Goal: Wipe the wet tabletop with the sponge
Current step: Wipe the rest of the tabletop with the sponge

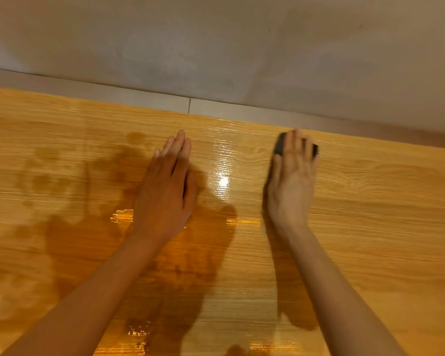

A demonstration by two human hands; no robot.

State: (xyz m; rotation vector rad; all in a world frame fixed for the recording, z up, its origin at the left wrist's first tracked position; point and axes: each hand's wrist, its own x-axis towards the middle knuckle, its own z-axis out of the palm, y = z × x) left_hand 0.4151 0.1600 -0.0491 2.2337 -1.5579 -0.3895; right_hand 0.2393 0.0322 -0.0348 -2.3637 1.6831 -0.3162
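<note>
A glossy wood-grain tabletop (370, 227) fills the view, with wet shiny patches (222, 176) in the middle and near the front edge. My right hand (292, 176) presses flat on a dark sponge (280, 143) near the table's far edge; only the sponge's dark ends show on either side of my fingers. My left hand (167, 183) rests flat on the table to the left of the wet sheen, fingers together, with nothing in it.
The table's far edge (216, 116) runs along a grey ledge (190, 105) below a plain grey wall (216, 42). Dark shadows of my arms and hands fall on the wood at the left and centre.
</note>
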